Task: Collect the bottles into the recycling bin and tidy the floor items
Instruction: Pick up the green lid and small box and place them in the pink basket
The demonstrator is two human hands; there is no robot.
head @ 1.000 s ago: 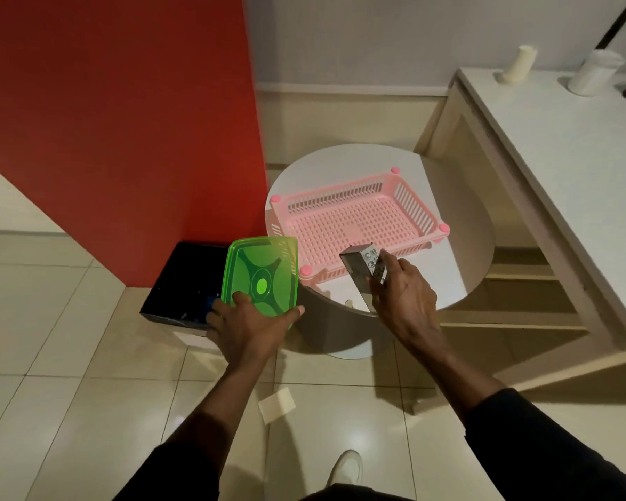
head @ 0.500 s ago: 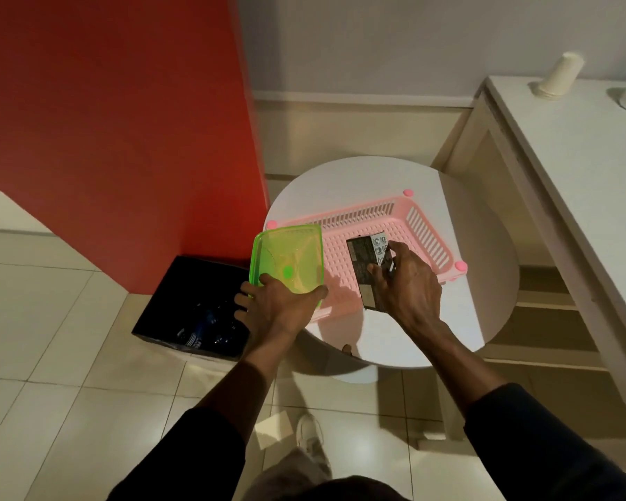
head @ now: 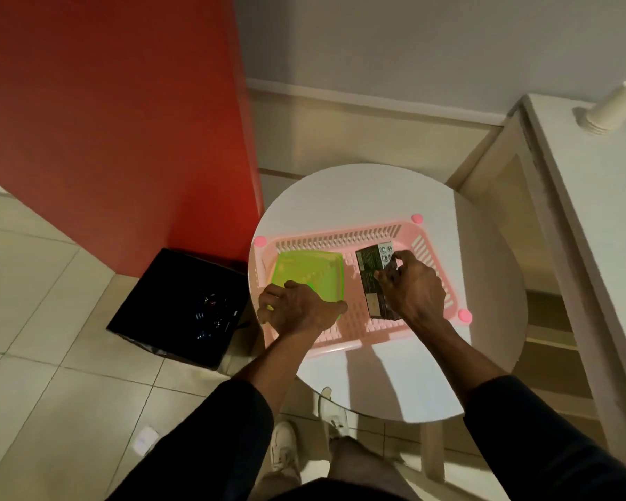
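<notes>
both items now sit inside the pink basket [head: 344, 240] on the round table [head: 485, 283], having been held short of it a second ago. left hand [head: 297, 309] grips the green lid [head: 306, 274] at the basket's left end; right hand [head: 412, 287] grips the dark box [head: 373, 273] at its right end. black bin [head: 152, 301] stands on the floor left of the table.

Near edge of green lid [head: 306, 274] under left hand [head: 297, 310], black bin [head: 181, 305] contents perhaps bottles, too dark
</notes>
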